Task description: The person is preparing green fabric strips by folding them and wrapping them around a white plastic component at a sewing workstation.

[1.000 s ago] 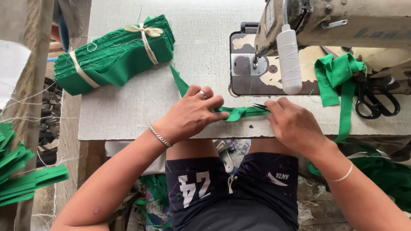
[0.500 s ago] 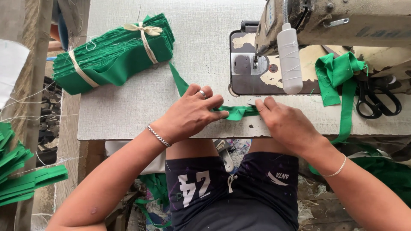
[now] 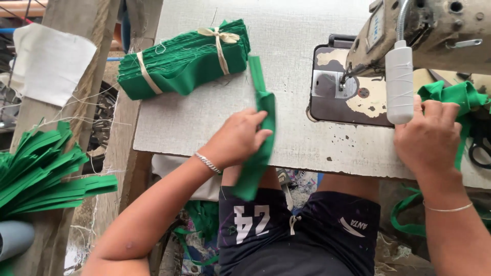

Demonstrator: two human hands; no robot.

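My left hand (image 3: 236, 137) grips a long green fabric strip (image 3: 260, 128) that runs from the tied bundle down over the table's front edge toward my lap. My right hand (image 3: 427, 137) rests at the right of the sewing machine (image 3: 419, 30), with its fingers on a crumpled length of green fabric (image 3: 450, 94) lying there. A white cylinder-shaped lamp (image 3: 399, 82) hangs from the machine just left of that hand. The needle plate (image 3: 327, 84) is bare.
A bundle of folded green pieces (image 3: 179, 61) tied with pale strips lies at the table's back left. Black scissors (image 3: 481, 140) sit at the far right edge. More green strips (image 3: 36, 174) fan out at the left, beside a wooden post (image 3: 66, 61).
Both hands were together at the front edge, pinching a green strip. Now the left hand has drawn a strip leftward, and the right hand has gone to the fabric right of the machine.
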